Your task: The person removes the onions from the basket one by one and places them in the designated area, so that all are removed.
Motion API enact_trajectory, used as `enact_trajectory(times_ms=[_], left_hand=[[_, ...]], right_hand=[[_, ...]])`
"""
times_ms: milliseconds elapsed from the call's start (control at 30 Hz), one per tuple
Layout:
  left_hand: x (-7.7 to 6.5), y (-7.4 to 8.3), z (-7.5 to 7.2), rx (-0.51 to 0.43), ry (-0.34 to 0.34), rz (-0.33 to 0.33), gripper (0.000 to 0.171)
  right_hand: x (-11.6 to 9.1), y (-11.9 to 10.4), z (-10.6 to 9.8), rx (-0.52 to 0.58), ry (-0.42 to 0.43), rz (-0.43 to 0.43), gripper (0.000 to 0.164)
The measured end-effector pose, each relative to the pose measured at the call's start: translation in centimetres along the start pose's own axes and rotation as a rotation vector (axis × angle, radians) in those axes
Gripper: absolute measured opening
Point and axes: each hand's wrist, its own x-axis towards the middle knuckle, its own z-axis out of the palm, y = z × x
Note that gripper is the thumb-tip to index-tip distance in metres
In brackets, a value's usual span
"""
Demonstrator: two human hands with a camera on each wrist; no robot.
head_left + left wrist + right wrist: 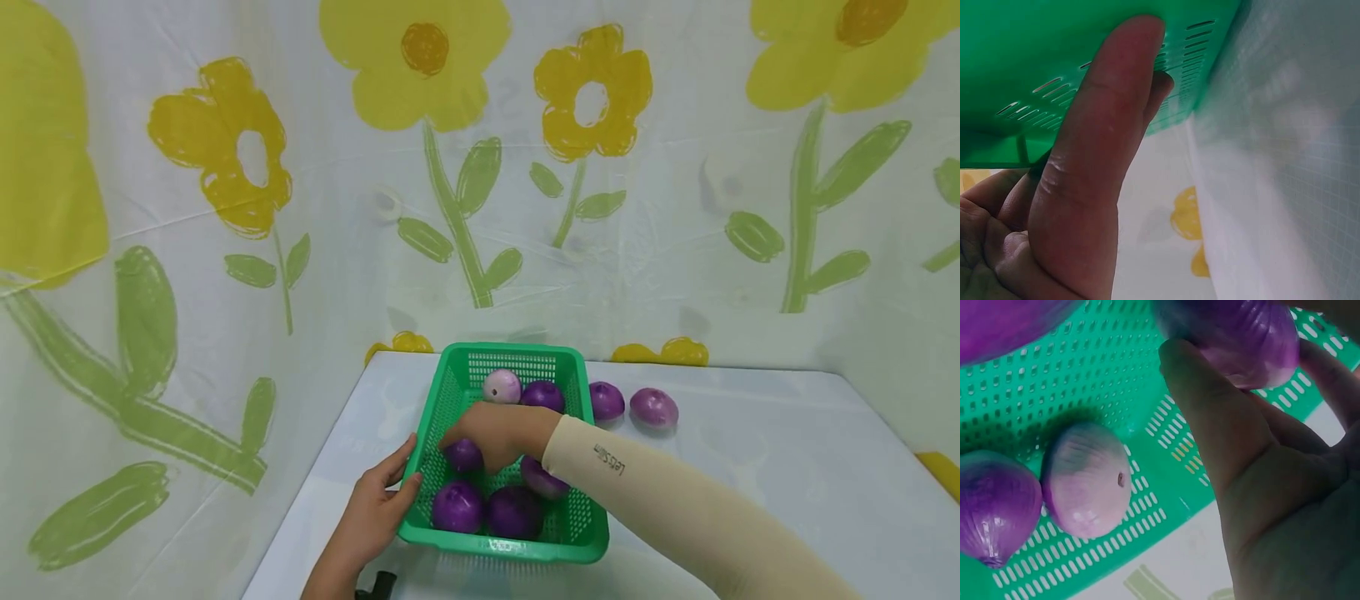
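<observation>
Eight purple onions are visible: six within a green basket (555,552) and two outside it on the white worktop (750,433). The basket stands towards the left edge of the worktop, its far end close to the rear edge. Right hand (504,429): lowered into the basket, thumb and fingers bent about a held onion (463,455) near the left wall; whether this onion touches the basket floor cannot be told. Left hand (377,504): outside the basket at its left side, towards the front left corner, with the thumb and fingers fairly straight and laid against the basket. At the rear end of the basket, a pale onion (501,385) sits beside a darker rear onion (543,395) nearer the rear right corner. A side onion (546,480), partly hidden by the right forearm, lies by the right wall. At the front end, a corner onion (457,507) occupies the front left corner, with a dark onion (514,513) just to its right. Beyond the right wall, near the worktop's rear edge, lie an inner loose onion (606,402), partly hidden by the basket, and an outer loose onion (654,409). A cream sleeve (652,492) with dark lettering covers the right forearm.
</observation>
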Motion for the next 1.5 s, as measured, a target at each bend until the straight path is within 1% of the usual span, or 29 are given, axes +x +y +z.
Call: enact_trajectory(times_ms=[267, 367, 567, 800, 967, 1133, 1267, 1367, 1500], left_hand=[[0.0, 0.0, 0.1, 0.022, 0.007, -0.002, 0.060], [0.0, 0.0, 0.2, 0.020, 0.010, -0.002, 0.060], [0.0, 0.2, 0.3, 0.025, 0.038, 0.001, 0.060], [-0.1, 0.1, 0.1, 0.018, 0.020, 0.002, 0.060], [0.0, -0.1, 0.0, 0.033, 0.012, 0.020, 0.061], [0.0, 0.1, 0.1, 0.041, 0.026, 0.012, 0.060], [0.1, 0.1, 0.2, 0.061, 0.041, 0.010, 0.059], [0.2, 0.1, 0.3, 0.072, 0.048, 0.008, 0.059], [0.1, 0.1, 0.3, 0.063, 0.045, -0.012, 0.060]], right_hand=[[0.3, 0.4, 0.3, -0.007, 0.050, -0.012, 0.051], [0.3, 0.6, 0.5, -0.010, 0.062, 0.006, 0.051], [0.5, 0.7, 0.5, -0.016, 0.064, 0.038, 0.061], [0.7, 0.7, 0.5, -0.023, 0.057, 0.051, 0.064], [0.7, 0.8, 0.5, -0.019, 0.049, 0.037, 0.059], [0.4, 1.0, 0.5, -0.006, 0.044, 0.015, 0.053], [0.0, 1.1, 0.3, 0.030, 0.042, 0.028, 0.053], [-0.5, 1.4, 0.0, 0.028, 0.058, 0.029, 0.054], [-1.3, 1.9, -0.6, 0.017, 0.118, 0.007, 0.056]])
